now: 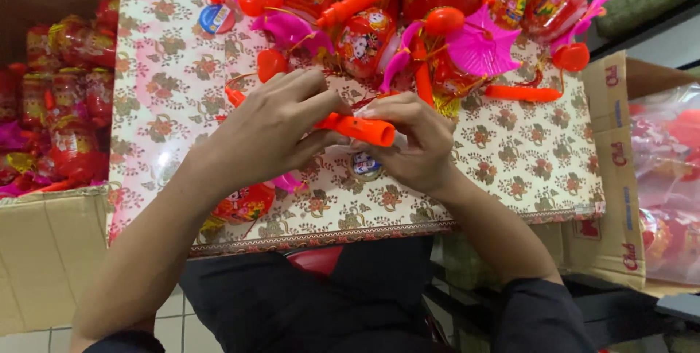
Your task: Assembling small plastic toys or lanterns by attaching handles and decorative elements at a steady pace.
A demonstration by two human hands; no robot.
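Both hands grip an orange tube over the patterned surface

Dark-sleeved forearms reach up from the bottom edge to the floral-patterned surface (510, 156). Left hand (273, 130) wraps its fingers around an orange plastic tube (361, 129); right hand (412, 141) pinches the tube's open end, so the tube lies level between them. Under the left hand sits a red lantern toy (244, 203); a small round disc (364, 165) lies just below the tube. Beyond the hands, a heap of red lanterns, pink fans and orange tubes (437, 17) crowds the far edge. Cardboard boxes flank both sides.
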